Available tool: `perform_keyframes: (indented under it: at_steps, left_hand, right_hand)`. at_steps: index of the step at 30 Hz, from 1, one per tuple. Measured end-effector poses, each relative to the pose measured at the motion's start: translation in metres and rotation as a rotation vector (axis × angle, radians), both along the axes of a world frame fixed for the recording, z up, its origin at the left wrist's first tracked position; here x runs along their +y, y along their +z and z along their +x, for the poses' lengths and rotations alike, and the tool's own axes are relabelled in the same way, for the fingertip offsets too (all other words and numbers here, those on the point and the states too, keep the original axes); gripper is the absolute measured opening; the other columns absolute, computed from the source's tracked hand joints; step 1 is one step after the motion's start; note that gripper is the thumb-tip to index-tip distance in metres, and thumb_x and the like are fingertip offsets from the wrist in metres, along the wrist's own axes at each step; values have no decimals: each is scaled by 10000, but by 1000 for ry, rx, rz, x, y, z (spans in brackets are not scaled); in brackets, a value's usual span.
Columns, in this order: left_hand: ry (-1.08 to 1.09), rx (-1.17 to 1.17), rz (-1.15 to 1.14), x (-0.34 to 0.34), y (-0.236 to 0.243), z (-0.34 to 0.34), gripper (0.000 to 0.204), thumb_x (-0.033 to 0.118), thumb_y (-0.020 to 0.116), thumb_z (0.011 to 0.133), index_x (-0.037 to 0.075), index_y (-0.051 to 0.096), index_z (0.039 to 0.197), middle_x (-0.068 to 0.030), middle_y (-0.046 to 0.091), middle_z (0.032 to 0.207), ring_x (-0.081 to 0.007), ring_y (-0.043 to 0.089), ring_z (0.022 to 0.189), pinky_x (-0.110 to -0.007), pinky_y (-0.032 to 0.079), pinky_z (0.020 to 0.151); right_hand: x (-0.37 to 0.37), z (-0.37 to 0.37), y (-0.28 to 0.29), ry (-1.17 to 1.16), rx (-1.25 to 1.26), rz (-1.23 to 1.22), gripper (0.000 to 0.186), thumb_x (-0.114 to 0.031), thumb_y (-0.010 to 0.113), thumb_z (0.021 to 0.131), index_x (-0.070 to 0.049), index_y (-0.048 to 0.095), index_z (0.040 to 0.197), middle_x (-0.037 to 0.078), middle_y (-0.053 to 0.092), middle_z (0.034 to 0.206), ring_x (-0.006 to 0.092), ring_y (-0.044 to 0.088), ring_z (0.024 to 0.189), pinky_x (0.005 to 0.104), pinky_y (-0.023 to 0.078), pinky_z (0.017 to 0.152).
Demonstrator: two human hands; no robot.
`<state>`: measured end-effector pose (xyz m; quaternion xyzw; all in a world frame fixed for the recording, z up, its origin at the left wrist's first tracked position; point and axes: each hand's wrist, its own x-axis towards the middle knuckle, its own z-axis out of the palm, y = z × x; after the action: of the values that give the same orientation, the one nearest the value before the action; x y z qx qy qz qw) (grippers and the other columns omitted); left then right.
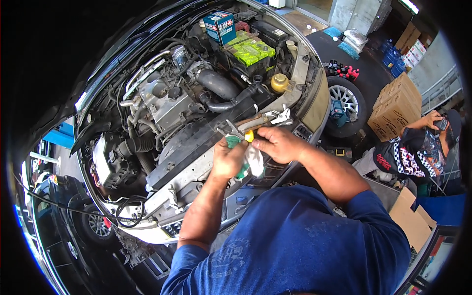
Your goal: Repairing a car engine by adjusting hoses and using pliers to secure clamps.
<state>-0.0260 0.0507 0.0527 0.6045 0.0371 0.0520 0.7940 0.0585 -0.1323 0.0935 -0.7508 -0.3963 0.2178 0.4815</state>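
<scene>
Both my hands meet over the front edge of an open engine bay. My left hand (230, 157) is closed around a green and white rag (254, 161) that hangs down below the fingers. Pinched close beside it, my right hand (279, 144) has its thumb and fingers at a small yellow piece (250, 135), whose kind I cannot make out. Just beyond the hands, metal hand tools (281, 116) lie on the front crossmember, one with an open jaw. More of them (230, 129) lie beside my left hand.
A blue box (220, 27) stands by the green-topped battery (250, 49) in the engine bay. A yellow-capped reservoir (280, 82) sits near the headlight. At right are a loose wheel (344, 105), cardboard boxes (396, 105) and another person (408, 150) holding a dark device.
</scene>
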Motion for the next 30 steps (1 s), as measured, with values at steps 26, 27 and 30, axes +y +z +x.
perform_keyframes:
  at_steps: [26,27,30]
  left_hand:
    - [168,91,-822,27,-16,-5,496,405,542,943,38,560,1276,-133,620,1233,-336,554,1186,-516,361,1084]
    - [63,-15,-887,40,-10,-6,581,499,530,932,40,557,1287,-149,594,1282,-346,528,1226,-538,341,1097]
    - [139,-118,-967,41,10,-9,678,562,479,912,71,508,1378,-168,516,1404,-397,471,1289,-582,304,1118]
  right_hand:
    - [-11,37,7,-571,732,570,325,-396,552,1000,-81,542,919,-39,413,593,67,353,441,234,298,403]
    - [-14,33,3,-529,722,550,323,-392,552,1001,-78,542,923,-39,414,594,66,353,443,231,299,403]
    - [-7,21,-6,-484,744,531,307,-362,538,1011,-63,543,940,-33,419,601,60,353,463,227,306,404]
